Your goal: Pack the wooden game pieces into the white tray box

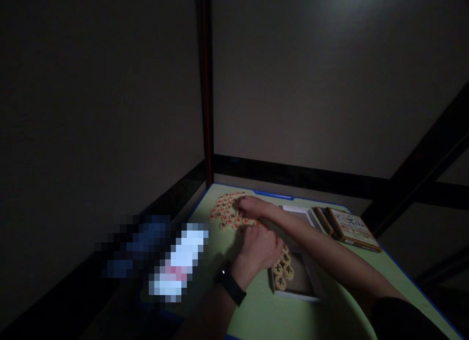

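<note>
Round wooden Chinese chess pieces (224, 214) with red and dark characters lie in a cluster on the green table. My right hand (252, 206) reaches across to them, its fingers curled down on a piece at the cluster's right side. Nearer to me, my left hand (261, 244), with a dark watch (230, 285) on its wrist, is bent over the upper left corner of a shallow open box (306, 281). Its fingers are curled and their tips are hidden. Several pieces (288, 271) with black characters lie face up along the box's left side.
A pale box part (298, 215) lies behind my right forearm. To its right are flat game boxes (353, 228) with printed lids. A bright pixelated screen (179, 262) is at the left. Light walls rise behind the blue-edged table (252, 310); the scene is dim.
</note>
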Demonstrator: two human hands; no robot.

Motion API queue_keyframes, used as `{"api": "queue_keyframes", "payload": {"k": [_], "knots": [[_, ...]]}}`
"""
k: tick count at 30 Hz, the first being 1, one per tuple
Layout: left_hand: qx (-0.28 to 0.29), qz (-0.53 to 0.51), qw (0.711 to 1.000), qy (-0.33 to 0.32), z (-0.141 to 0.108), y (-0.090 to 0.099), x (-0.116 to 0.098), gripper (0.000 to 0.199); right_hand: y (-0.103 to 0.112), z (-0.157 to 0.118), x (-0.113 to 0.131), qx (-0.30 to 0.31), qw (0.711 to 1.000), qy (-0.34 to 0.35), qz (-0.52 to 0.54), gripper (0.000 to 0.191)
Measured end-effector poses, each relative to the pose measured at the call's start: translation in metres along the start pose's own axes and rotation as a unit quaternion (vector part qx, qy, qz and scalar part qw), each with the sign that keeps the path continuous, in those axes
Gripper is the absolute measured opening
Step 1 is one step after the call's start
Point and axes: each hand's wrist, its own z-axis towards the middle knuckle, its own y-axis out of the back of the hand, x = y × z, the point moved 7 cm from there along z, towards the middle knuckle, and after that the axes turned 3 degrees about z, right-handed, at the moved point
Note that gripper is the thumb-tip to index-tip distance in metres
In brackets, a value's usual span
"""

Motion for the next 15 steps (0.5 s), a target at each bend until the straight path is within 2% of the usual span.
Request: {"api": "queue_keyframes", "payload": {"k": [4,8,12,15], "knots": [[0.000,0.000,1.000,0.004,-0.001,0.000,0.000,0.043,0.005,-0.004,0.002,-0.027,1.000,-0.008,0.010,0.016],[-0.003,0.011,1.000,0.000,-0.001,0.001,0.000,0.043,0.017,-0.018,-0.006,-0.053,0.997,-0.043,0.031,0.016],[-0.005,0.030,1.000,-0.001,0.000,-0.001,0.001,0.044,0.029,-0.050,-0.022,-0.083,0.992,-0.085,0.049,0.022],[0.003,0.035,0.999,0.007,0.001,-0.003,0.002,0.044,0.036,-0.086,-0.031,-0.120,0.983,-0.095,0.099,0.021]]}}
